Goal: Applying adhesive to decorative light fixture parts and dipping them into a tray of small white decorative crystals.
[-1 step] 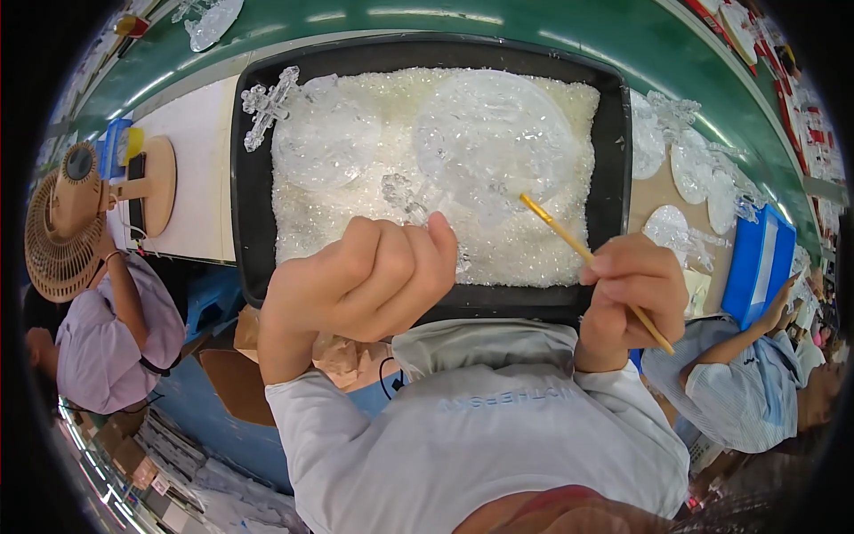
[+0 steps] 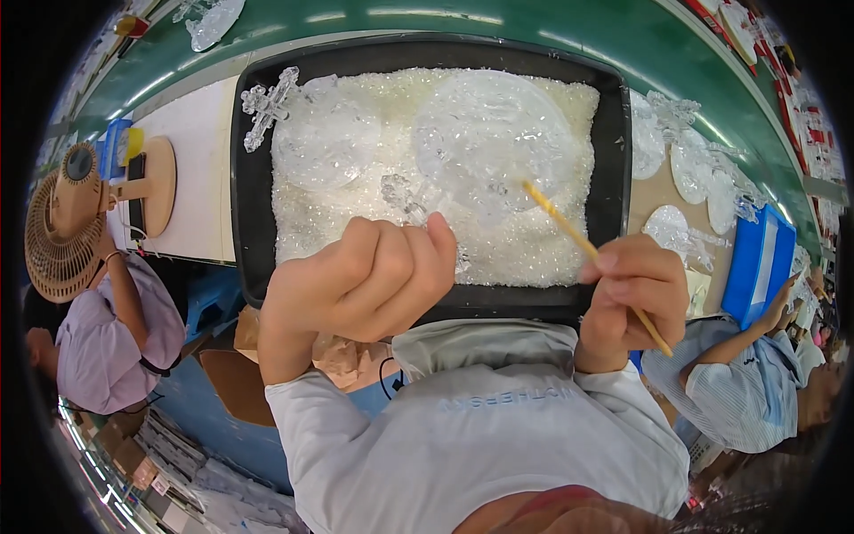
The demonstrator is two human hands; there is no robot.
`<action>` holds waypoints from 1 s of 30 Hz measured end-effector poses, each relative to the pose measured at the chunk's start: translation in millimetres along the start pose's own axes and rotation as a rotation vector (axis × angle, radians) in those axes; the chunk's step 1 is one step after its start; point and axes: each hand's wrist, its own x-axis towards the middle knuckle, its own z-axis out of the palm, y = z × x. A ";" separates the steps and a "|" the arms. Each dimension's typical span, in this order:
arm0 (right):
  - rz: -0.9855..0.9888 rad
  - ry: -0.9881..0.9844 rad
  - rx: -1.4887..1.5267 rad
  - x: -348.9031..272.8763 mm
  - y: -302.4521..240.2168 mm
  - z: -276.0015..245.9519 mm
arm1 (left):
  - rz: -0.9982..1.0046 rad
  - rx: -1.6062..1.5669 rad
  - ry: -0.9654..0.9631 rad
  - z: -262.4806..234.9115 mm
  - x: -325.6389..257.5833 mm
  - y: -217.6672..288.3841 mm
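Observation:
My left hand (image 2: 365, 280) is closed at the tray's near edge, its thumb pointing up beside a clear cross-shaped piece (image 2: 405, 196). That piece appears gripped by the fingers, though its lower end is hidden. Between the fingertips of my right hand (image 2: 636, 289) is a thin yellow brush (image 2: 562, 222), slanting up to the left. Its tip is over the lower right of a large clear round plate (image 2: 489, 125); whether they touch, I cannot tell. Beneath lies a black tray (image 2: 612, 160) filled with white sparkling granules (image 2: 391, 98).
A second clear cross (image 2: 267, 107) and a round clear disc (image 2: 325, 138) lie at the tray's left. Further clear ornaments (image 2: 694, 169) and a blue bin (image 2: 759, 267) stand right. A beige fan (image 2: 67, 209) is left. One person sits on each side.
The brush tip has shifted slightly up and to the right, and looks more blurred. My left hand and the clear pieces have stayed put.

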 end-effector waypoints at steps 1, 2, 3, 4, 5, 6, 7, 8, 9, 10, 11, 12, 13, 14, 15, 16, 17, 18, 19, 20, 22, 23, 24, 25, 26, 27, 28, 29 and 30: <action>-0.018 -0.010 -0.039 3.4 2.5 4.7 | 0.005 0.003 -0.007 0.0 0.0 -0.9; -0.035 -0.021 -0.079 5.1 2.7 7.0 | 0.006 0.000 -0.003 0.3 0.1 -0.1; -0.024 -0.091 -0.101 2.6 1.4 1.3 | -0.006 0.006 0.000 1.0 0.3 0.6; -0.024 -0.088 -0.106 -1.9 2.1 -1.0 | -0.018 0.012 0.005 1.7 0.5 1.1; -0.054 0.001 -0.003 -6.2 2.8 -1.7 | -0.016 0.014 0.006 1.9 0.6 0.4; -0.085 0.090 0.100 -8.3 2.1 -3.4 | -0.012 0.027 0.029 3.2 0.0 -1.4; -0.090 0.094 0.101 -7.9 1.0 -6.4 | -0.007 0.041 0.052 4.0 -0.4 -3.5; -0.089 0.126 0.173 -4.2 0.1 -6.6 | 0.000 0.050 0.052 3.4 -2.4 -6.6; -0.090 0.158 0.247 0.2 -1.2 -7.4 | 0.022 0.064 0.055 2.1 -4.3 -10.0; -0.099 0.167 0.254 6.9 -3.5 -11.6 | 0.046 0.078 0.057 -1.1 -4.4 -13.9; -0.144 0.068 0.215 16.7 -5.9 -18.4 | 0.055 0.090 0.058 -4.5 -2.6 -18.4; -0.188 -0.028 0.170 24.9 -9.8 -23.4 | 0.077 0.094 0.049 -6.7 -0.5 -21.4; -0.175 -0.074 0.220 32.0 -15.5 -25.6 | 0.099 0.099 0.039 -9.5 1.9 -24.6; -0.185 -0.063 0.223 37.1 -19.3 -25.9 | 0.110 0.110 0.040 -13.7 4.9 -28.3; -0.181 -0.142 -0.033 41.9 -22.3 -24.1 | 0.112 0.075 0.017 -18.3 8.4 -32.4; -0.171 -0.217 -0.291 45.6 -23.8 -20.9 | 0.114 0.040 -0.005 -22.5 11.7 -36.1; -0.175 -0.207 -0.291 49.9 -23.0 -12.3 | 0.108 0.005 -0.015 -24.5 14.1 -38.8; -0.129 -0.326 -0.435 55.7 -21.9 0.3 | 0.117 0.011 -0.017 -28.1 15.8 -42.4; -0.080 -0.446 -0.578 59.8 -20.0 7.6 | 0.130 -0.003 -0.026 -30.9 17.2 -45.7; -0.085 -0.428 -0.579 60.5 -16.1 7.3 | 0.149 -0.012 -0.030 -34.3 22.4 -49.5; -0.149 -0.500 -0.621 55.3 -7.0 7.8 | 0.164 -0.027 -0.030 -40.0 31.0 -53.6; -0.149 -0.490 -0.621 54.6 -6.3 8.1 | 0.148 -0.063 -0.030 -40.7 32.5 -56.3; -0.169 -0.491 -0.601 53.7 -6.1 8.1 | 0.132 -0.100 -0.031 -41.3 33.8 -58.8; -0.189 -0.492 -0.580 52.7 -5.4 8.2 | 0.140 -0.097 -0.031 -40.8 34.4 -60.6; -0.188 -0.481 -0.581 51.6 -3.9 8.9 | 0.114 -0.120 -0.038 -39.6 34.6 -62.4; -0.191 -0.470 -0.567 50.6 -2.0 10.2 | 0.089 -0.143 -0.044 -40.1 34.5 -63.7; -0.193 -0.459 -0.554 49.7 -0.8 11.2 | 0.098 -0.139 -0.045 -42.9 34.0 -65.3; -0.193 -0.450 -0.554 49.2 0.0 10.9 | 0.021 -0.193 -0.050 -45.5 33.8 -66.9; -0.197 -0.453 -0.544 48.9 0.4 10.7 | -0.057 -0.247 -0.055 -47.4 33.8 -68.0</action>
